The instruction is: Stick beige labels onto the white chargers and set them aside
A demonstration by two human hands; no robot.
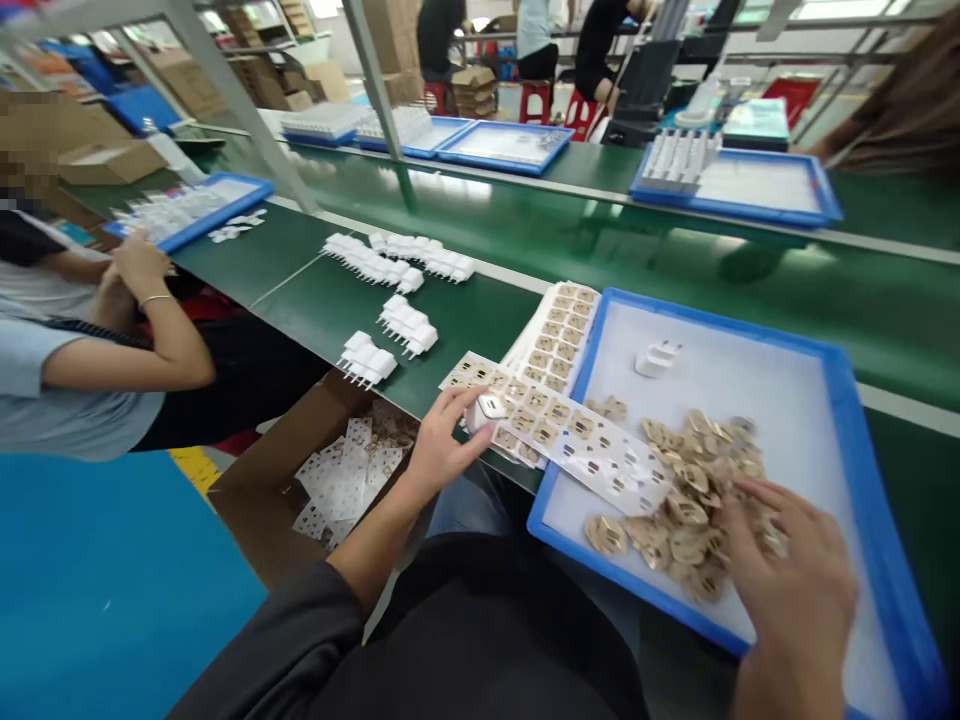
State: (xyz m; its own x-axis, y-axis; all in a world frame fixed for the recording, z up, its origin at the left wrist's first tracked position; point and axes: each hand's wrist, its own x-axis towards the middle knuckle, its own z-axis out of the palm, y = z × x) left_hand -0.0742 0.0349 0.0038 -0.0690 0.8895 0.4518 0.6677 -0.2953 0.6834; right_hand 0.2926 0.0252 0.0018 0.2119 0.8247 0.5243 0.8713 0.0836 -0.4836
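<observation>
My left hand (441, 440) is closed around a white charger (486, 410), its end with a small port slot tilted up toward me. Under that charger lies a sheet of stickers (559, 420), partly peeled, reaching over the edge of a blue-rimmed tray (862, 430). My right hand (799, 570) is over the tray, slightly blurred, fingers stretched out at a heap of tan cut-out pieces (686, 500). Whether its fingertips touch a piece is unclear. Another white charger (655, 359) with two pins lies on its side in the tray, behind the heap.
More sticker sheets (559, 335) are stacked left of the tray. Rows of white chargers (405, 322) stand on the green bench (300, 265). Below its edge, a cardboard box (262, 480) holds used sheets. A co-worker (112, 330) sits left; blue trays (502, 145) line the far side.
</observation>
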